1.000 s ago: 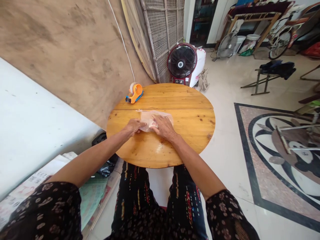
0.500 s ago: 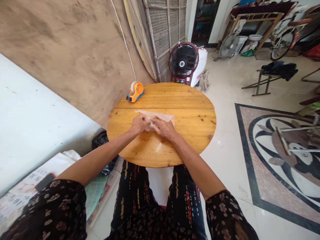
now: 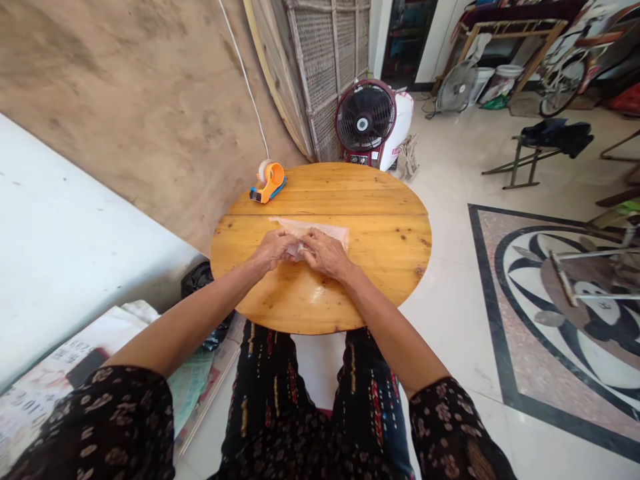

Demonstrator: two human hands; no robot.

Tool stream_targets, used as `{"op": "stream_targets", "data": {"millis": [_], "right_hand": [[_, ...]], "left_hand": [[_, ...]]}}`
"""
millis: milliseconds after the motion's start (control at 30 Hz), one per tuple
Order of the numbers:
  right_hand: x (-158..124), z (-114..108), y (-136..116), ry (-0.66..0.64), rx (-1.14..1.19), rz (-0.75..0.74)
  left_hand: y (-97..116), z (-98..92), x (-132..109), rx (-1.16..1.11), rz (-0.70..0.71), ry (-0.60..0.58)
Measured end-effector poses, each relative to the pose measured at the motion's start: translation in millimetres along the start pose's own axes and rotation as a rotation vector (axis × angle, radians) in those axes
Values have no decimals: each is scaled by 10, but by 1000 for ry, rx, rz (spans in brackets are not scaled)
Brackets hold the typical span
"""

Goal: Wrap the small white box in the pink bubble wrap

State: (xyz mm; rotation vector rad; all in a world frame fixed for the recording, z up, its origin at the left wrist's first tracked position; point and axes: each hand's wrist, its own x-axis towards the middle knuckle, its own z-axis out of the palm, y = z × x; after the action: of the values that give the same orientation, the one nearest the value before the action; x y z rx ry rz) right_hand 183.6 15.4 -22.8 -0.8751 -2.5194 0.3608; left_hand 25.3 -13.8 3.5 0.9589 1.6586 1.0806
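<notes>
A clear plastic bag (image 3: pixel 327 230) with something small inside lies flat near the middle of the round wooden table (image 3: pixel 380 220). My left hand (image 3: pixel 273 248) and my right hand (image 3: pixel 325 252) sit side by side on its near edge, fingers curled and pinching the plastic. What is inside the bag is mostly hidden under my fingers. An orange tape dispenser (image 3: pixel 269 182) rests at the table's far left edge, well away from both hands.
A red floor fan (image 3: pixel 365 123) stands behind the table beside a white sack and wicker screens. A brown wall runs along the left. Papers and a black bag (image 3: pixel 200 283) lie on the floor at my left. A stool with dark cloth (image 3: pixel 550 137) stands far right.
My left hand has slid right along the bag to meet my right hand, and both have closed on the near edge. The bag looks folded narrower than before.
</notes>
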Motion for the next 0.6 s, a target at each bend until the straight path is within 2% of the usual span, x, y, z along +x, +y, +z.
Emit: {"op": "stream_targets", "data": {"millis": [100,200,333,500,600], "right_hand": [[-2,15,3,8,16,15],[-2,33,10,16,42,69],[26,43,42,52,31,40],[39,54,76,48,55,31],[20,59,75,55,88,44]], "left_hand": [[-21,17,-8,-13,40,13],[-83,32,-4,10,165,19],[-175,52,25,88,316,32],[-168,74,61,277,329,73],[-77,37,12,351,322,33]]}}
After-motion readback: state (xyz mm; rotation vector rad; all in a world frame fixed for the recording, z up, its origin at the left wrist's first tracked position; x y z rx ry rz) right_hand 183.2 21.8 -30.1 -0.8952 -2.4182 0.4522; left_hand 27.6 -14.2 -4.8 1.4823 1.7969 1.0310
